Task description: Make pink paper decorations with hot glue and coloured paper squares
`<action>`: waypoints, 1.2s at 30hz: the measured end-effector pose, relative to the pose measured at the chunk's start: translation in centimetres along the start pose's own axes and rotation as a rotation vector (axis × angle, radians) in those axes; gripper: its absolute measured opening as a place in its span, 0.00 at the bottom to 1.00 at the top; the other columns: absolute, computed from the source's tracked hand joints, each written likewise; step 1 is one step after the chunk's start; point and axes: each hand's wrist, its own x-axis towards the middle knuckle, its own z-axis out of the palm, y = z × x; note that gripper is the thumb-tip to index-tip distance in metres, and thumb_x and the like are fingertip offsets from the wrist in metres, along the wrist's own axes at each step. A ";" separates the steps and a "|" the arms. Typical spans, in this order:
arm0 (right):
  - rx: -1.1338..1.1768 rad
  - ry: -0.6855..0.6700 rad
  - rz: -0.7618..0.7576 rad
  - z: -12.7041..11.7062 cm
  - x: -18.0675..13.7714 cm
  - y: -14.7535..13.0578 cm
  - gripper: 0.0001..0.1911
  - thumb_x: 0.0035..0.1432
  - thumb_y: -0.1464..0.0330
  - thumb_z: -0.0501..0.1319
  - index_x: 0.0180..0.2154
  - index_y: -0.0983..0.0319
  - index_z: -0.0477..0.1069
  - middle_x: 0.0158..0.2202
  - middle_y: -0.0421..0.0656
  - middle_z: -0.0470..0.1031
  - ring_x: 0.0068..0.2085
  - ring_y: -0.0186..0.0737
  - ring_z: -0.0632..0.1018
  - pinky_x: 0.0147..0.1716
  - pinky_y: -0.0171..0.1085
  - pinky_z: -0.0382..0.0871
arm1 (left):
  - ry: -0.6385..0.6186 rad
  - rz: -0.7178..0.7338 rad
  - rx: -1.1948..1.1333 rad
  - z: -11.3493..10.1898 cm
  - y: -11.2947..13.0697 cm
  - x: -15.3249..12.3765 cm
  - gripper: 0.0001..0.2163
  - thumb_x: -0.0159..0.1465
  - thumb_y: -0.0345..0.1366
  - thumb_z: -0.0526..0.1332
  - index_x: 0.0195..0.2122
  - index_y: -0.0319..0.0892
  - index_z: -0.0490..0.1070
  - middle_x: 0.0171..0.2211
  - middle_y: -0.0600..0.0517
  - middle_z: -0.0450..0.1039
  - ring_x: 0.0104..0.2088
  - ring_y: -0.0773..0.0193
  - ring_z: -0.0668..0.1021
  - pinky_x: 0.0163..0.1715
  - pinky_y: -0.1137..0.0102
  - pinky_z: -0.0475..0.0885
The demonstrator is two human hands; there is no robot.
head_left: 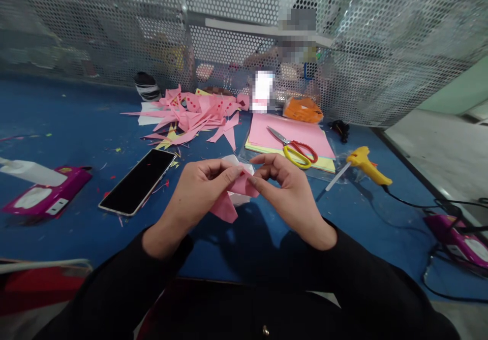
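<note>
Both hands pinch a folded piece of pink and white paper [224,207] above the blue table [244,248]. My left hand [204,185] has its thumb pressed on the paper's upper left part. My right hand [284,181] holds its right edge between thumb and fingers, with the other fingers curled. A pink flap hangs below the left thumb; some of the paper is hidden by the fingers. Just behind the right hand, scissors [299,152] with one red and one yellow handle lie on a stack of coloured paper [263,129].
Pink paper scraps [198,111] heap at the back left. A dark-screened phone [139,182] lies left of my hands, near a purple pack [49,192]. On the right are a yellow glue gun [368,166] with a cord and another purple pack [461,238]. Perforated metal panels [236,4] rise behind.
</note>
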 end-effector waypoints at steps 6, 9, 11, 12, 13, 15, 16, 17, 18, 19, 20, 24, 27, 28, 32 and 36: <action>-0.007 0.001 -0.007 0.1 0.1 0.2 0.13 0.55 0.68 0.64 0.43 0.60 0.69 0.26 0.35 0.73 0.29 0.34 0.74 0.34 0.39 0.69 | -0.035 -0.047 -0.027 0.2 -0.2 0.1 0.09 0.59 0.43 0.68 0.29 0.43 0.79 0.25 0.52 0.81 0.24 0.63 0.80 0.24 0.72 0.73; 0.008 0.001 -0.001 0.0 0.1 0.1 0.13 0.55 0.69 0.64 0.43 0.60 0.68 0.26 0.35 0.74 0.29 0.34 0.75 0.35 0.39 0.69 | -0.026 -0.032 -0.002 0.1 -0.3 0.1 0.10 0.60 0.44 0.67 0.30 0.44 0.80 0.26 0.53 0.81 0.24 0.65 0.79 0.24 0.73 0.72; 0.037 0.003 0.006 -0.1 0.2 0.2 0.13 0.55 0.68 0.64 0.44 0.60 0.68 0.26 0.35 0.74 0.29 0.35 0.75 0.36 0.40 0.69 | -0.023 0.017 -0.003 0.0 -0.3 0.2 0.11 0.63 0.45 0.66 0.30 0.44 0.81 0.29 0.52 0.82 0.28 0.64 0.80 0.31 0.73 0.74; 0.054 0.008 0.007 -0.1 0.3 0.3 0.13 0.55 0.68 0.64 0.44 0.60 0.68 0.25 0.35 0.74 0.29 0.35 0.75 0.36 0.40 0.69 | -0.036 0.036 -0.006 -0.1 -0.3 0.2 0.12 0.64 0.46 0.65 0.31 0.44 0.81 0.30 0.52 0.83 0.31 0.64 0.81 0.33 0.73 0.74; 0.070 0.015 0.004 0.0 0.3 0.4 0.13 0.55 0.68 0.64 0.44 0.60 0.68 0.25 0.34 0.74 0.28 0.35 0.75 0.36 0.39 0.69 | -0.064 0.041 -0.008 -0.1 -0.3 0.2 0.12 0.64 0.46 0.65 0.32 0.44 0.81 0.31 0.52 0.83 0.31 0.64 0.81 0.35 0.73 0.74; 0.083 0.031 -0.007 0.3 0.4 0.6 0.13 0.55 0.67 0.65 0.43 0.60 0.68 0.25 0.34 0.73 0.28 0.34 0.75 0.34 0.38 0.69 | -0.134 0.017 0.003 -0.3 -0.3 0.2 0.13 0.63 0.48 0.66 0.32 0.43 0.80 0.30 0.51 0.82 0.30 0.63 0.80 0.33 0.72 0.74; 0.076 0.039 -0.017 0.4 0.5 0.6 0.13 0.56 0.67 0.65 0.43 0.60 0.68 0.25 0.34 0.74 0.27 0.34 0.75 0.34 0.38 0.69 | -0.155 -0.002 0.014 -0.3 -0.3 0.2 0.13 0.61 0.48 0.67 0.32 0.42 0.80 0.28 0.51 0.81 0.28 0.63 0.80 0.30 0.72 0.74; 0.054 0.041 -0.033 0.3 0.5 0.6 0.13 0.56 0.66 0.65 0.43 0.60 0.68 0.26 0.34 0.75 0.28 0.34 0.76 0.34 0.38 0.69 | -0.161 -0.022 0.025 -0.4 -0.3 0.2 0.13 0.60 0.48 0.68 0.32 0.42 0.79 0.26 0.51 0.80 0.26 0.63 0.79 0.28 0.72 0.73; 0.018 0.044 -0.064 0.1 0.6 0.5 0.13 0.57 0.66 0.65 0.44 0.60 0.68 0.27 0.35 0.76 0.29 0.35 0.76 0.34 0.38 0.69 | -0.153 -0.041 0.036 -0.5 -0.3 0.2 0.13 0.59 0.48 0.69 0.32 0.41 0.79 0.24 0.52 0.79 0.24 0.64 0.78 0.25 0.73 0.72; -0.040 0.054 -0.113 -0.4 0.7 0.2 0.13 0.58 0.65 0.65 0.44 0.60 0.68 0.29 0.37 0.77 0.31 0.36 0.77 0.36 0.39 0.70 | -0.133 -0.053 0.045 -0.5 -0.3 0.2 0.13 0.59 0.48 0.69 0.32 0.41 0.79 0.23 0.53 0.78 0.22 0.64 0.77 0.23 0.73 0.71; -0.119 0.086 -0.180 -1.2 0.8 -0.1 0.13 0.59 0.64 0.64 0.45 0.59 0.68 0.31 0.38 0.78 0.33 0.37 0.78 0.37 0.40 0.70 | -0.111 -0.061 0.056 -0.6 -0.3 0.3 0.13 0.59 0.47 0.69 0.32 0.42 0.79 0.21 0.53 0.77 0.20 0.66 0.76 0.21 0.74 0.70; -0.709 0.485 -0.360 -8.1 1.1 -0.9 0.14 0.63 0.63 0.60 0.50 0.59 0.69 0.43 0.46 0.80 0.45 0.46 0.79 0.49 0.47 0.67 | -0.024 -0.041 0.125 -0.8 -0.3 0.4 0.13 0.57 0.49 0.69 0.31 0.44 0.80 0.18 0.56 0.74 0.17 0.67 0.72 0.18 0.74 0.66; -1.204 0.681 -0.032 -14.7 1.1 0.1 0.19 0.60 0.69 0.58 0.53 0.65 0.70 0.50 0.56 0.77 0.52 0.57 0.76 0.51 0.51 0.63 | 0.036 -0.039 0.119 -0.8 -0.3 0.3 0.10 0.55 0.47 0.71 0.31 0.48 0.80 0.19 0.57 0.76 0.18 0.66 0.74 0.19 0.74 0.66; -1.323 0.683 0.124 -16.6 1.1 0.9 0.20 0.59 0.69 0.58 0.53 0.68 0.69 0.50 0.60 0.76 0.52 0.59 0.75 0.50 0.52 0.63 | 0.048 -0.040 0.110 -0.9 -0.2 0.3 0.08 0.54 0.46 0.72 0.31 0.49 0.80 0.19 0.58 0.76 0.19 0.66 0.74 0.19 0.74 0.67; -1.501 0.431 0.392 -20.8 1.4 4.7 0.16 0.55 0.71 0.59 0.45 0.72 0.74 0.47 0.66 0.76 0.48 0.63 0.77 0.45 0.50 0.63 | 0.008 -0.041 0.067 -1.0 -0.4 0.5 0.07 0.52 0.42 0.72 0.31 0.49 0.80 0.20 0.59 0.77 0.19 0.66 0.75 0.20 0.74 0.67; -1.467 0.402 0.380 -21.3 1.5 7.2 0.10 0.51 0.76 0.59 0.36 0.67 0.76 0.38 0.62 0.77 0.41 0.59 0.77 0.39 0.49 0.61 | -0.017 -0.064 0.051 -0.9 -0.6 0.7 0.07 0.54 0.39 0.72 0.32 0.44 0.80 0.22 0.55 0.78 0.22 0.65 0.76 0.22 0.73 0.69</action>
